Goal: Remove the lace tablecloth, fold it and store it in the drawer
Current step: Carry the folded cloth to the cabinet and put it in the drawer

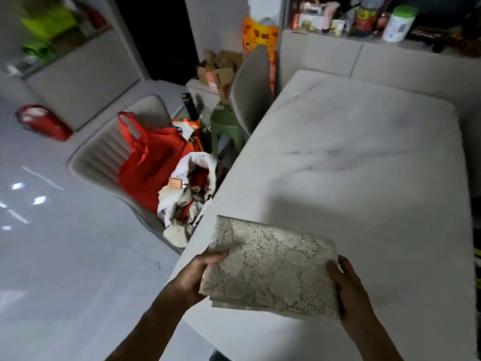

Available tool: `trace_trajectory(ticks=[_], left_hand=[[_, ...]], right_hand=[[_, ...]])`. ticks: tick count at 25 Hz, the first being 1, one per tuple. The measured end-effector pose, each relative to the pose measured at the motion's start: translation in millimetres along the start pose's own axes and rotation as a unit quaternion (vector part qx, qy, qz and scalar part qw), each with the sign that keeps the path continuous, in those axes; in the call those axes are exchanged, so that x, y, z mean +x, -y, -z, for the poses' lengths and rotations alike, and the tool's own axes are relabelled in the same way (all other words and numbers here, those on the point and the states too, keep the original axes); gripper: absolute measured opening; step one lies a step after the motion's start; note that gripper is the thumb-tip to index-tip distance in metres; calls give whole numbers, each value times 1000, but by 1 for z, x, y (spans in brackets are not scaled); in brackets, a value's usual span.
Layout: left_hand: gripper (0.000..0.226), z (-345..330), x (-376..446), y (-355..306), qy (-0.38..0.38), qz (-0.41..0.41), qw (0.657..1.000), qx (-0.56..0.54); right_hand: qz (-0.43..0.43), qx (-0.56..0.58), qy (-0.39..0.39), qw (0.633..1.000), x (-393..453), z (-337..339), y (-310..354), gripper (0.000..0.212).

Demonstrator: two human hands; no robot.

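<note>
Lace tablecloth (270, 269), folded into a thick, roughly rectangular pad of several layers, held above the near left corner of the table (364, 162). Its fabric is pale beige with an openwork floral pattern; stacked layer edges show along the lower left side. The left hand (197, 274) grips the pad's left edge, thumb on top and fingers beneath. The right hand (348, 290) clasps the right edge, thumb curled over the top surface. The table has a smooth, white, marble-like top with faint grey veins and rounded corners; the pad casts a dark shadow on it. Left of the table stands a padded chair (104, 155) with a ribbed, cream seat back. On its seat sit an orange-red fabric bag (151, 165) with loop handles and an open white bag (190, 178) whose crumpled contents cannot be identified. Behind, an open cardboard box (218, 71) rests on a low grey unit. The floor (65, 243) is glossy and reflects lights.
</note>
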State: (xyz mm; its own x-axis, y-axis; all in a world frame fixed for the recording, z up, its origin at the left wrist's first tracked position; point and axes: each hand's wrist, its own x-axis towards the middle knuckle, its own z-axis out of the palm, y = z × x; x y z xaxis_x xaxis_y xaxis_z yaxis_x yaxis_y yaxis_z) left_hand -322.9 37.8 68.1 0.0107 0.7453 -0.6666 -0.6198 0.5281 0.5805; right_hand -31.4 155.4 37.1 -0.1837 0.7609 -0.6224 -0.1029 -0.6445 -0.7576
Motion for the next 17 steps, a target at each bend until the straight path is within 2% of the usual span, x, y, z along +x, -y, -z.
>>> trace_trajectory(ticks=[3, 6, 8, 11, 14, 17], left_hand=[[68, 42, -80, -1, -51, -37, 994, -88], [60, 91, -171, 12, -124, -91, 980, -125], [52, 127, -233, 30, -170, -114, 968, -145], [56, 177, -317, 60, -214, -147, 943, -206], [46, 246, -412, 99, -276, -191, 897, -287], [36, 328, -505, 144, -334, -274, 856, -285]], right_hand=[[-51, 19, 158, 986, -21, -65, 4, 27], [-93, -19, 287, 953, -62, -144, -1, 39], [-85, -66, 329, 938, -94, -195, -20, 39], [-97, -142, 375, 911, -144, -267, -64, 49], [-58, -200, 416, 885, -215, -359, -123, 49], [-24, -237, 454, 858, -300, -448, -191, 42]])
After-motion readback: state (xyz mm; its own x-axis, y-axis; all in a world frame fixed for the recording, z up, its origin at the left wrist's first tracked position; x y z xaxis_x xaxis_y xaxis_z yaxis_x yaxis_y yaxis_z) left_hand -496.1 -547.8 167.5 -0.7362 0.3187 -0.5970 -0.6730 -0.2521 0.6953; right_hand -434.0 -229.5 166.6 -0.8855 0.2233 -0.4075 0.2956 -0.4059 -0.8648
